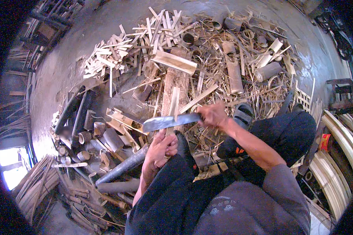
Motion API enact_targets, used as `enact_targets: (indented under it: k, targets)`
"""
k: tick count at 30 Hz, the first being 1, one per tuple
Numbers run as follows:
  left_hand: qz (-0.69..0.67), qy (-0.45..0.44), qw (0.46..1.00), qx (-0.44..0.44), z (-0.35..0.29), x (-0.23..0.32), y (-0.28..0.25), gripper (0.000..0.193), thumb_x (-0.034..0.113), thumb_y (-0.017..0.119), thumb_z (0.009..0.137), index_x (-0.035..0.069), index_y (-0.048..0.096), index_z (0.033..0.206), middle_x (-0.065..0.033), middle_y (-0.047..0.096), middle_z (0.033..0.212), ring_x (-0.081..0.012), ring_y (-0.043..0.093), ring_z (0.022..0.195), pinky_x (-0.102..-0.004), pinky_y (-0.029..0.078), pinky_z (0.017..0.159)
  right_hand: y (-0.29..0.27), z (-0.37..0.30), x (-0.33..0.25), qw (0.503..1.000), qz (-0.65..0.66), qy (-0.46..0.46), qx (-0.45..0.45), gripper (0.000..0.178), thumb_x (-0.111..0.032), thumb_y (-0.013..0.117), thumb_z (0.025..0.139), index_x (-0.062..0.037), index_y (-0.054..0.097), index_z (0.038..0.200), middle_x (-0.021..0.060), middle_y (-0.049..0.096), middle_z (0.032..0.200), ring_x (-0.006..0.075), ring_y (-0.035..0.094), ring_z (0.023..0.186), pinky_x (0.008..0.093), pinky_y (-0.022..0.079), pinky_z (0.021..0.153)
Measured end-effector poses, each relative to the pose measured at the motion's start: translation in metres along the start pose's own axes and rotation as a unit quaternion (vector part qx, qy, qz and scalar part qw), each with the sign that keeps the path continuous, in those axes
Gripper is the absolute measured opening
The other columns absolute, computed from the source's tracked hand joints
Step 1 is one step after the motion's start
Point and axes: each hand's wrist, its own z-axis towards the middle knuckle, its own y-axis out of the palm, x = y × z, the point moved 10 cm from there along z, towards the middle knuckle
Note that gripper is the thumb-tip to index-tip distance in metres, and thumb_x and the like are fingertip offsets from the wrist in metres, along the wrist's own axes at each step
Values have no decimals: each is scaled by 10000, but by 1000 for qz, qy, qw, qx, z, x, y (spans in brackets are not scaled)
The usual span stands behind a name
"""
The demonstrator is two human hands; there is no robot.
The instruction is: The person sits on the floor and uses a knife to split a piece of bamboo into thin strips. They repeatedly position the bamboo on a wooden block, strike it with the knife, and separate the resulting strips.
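My right hand [213, 114] is closed round the handle of a broad-bladed knife [155, 123], whose blade points left. The blade lies across a pale bamboo strip [175, 101], apparently touching it. My left hand [163, 148] grips the strip's lower end, just below the blade, near my left knee. Beyond the knife the strip stands over a long wooden block [171, 84] on the floor. A split bamboo piece [175, 62] rests across the block's far end, and another pale strip [200, 98] slants beside it.
A heap of cut strips [110, 55] spreads at the far left. Bamboo sections [234, 74] and shavings [259, 102] cover the floor on the right. Dark poles [121, 166] and bamboo tubes [113, 140] lie at my left. Bundled long strips [331, 180] stand at the right.
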Motion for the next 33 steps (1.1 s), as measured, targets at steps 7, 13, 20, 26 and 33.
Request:
enact_targets:
  k: [7,13,20,26,33]
  targets:
    - [108,-71,991,-27,3,-33,-38,260,107,537,928,93,476,1181,24,422,724,-37,348,520,-179,299,429,-49,8,-4,995,42,57,69,250,-301,695,741,-100,693,890,126,659,686,293,660,653,397,534,610]
    - [24,-61,956,-285,19,-20,-12,343,287,491,964,29,467,1190,-17,477,758,-76,405,518,-212,337,440,-16,17,-27,981,170,-68,66,281,-301,730,688,-89,667,861,139,658,720,321,658,690,430,524,653]
    - [453,422,763,185,42,42,29,486,157,428,980,11,269,1415,-164,592,1068,-249,587,988,-353,457,892,-2,15,-21,964,212,24,158,320,-339,670,762,-43,686,884,213,652,737,396,639,704,462,514,641]
    - [-22,181,982,45,41,33,-9,188,159,408,998,62,414,1159,-10,414,726,-82,421,526,-242,382,485,-15,7,-39,999,9,-43,15,299,-307,716,723,-82,668,914,141,638,639,321,644,608,423,511,575]
    - [31,119,992,23,9,17,1,142,196,477,974,101,447,1075,30,399,698,-62,356,511,-231,305,426,-7,23,-43,995,-55,-81,27,290,-368,679,729,-127,676,890,146,622,615,312,640,603,431,506,573]
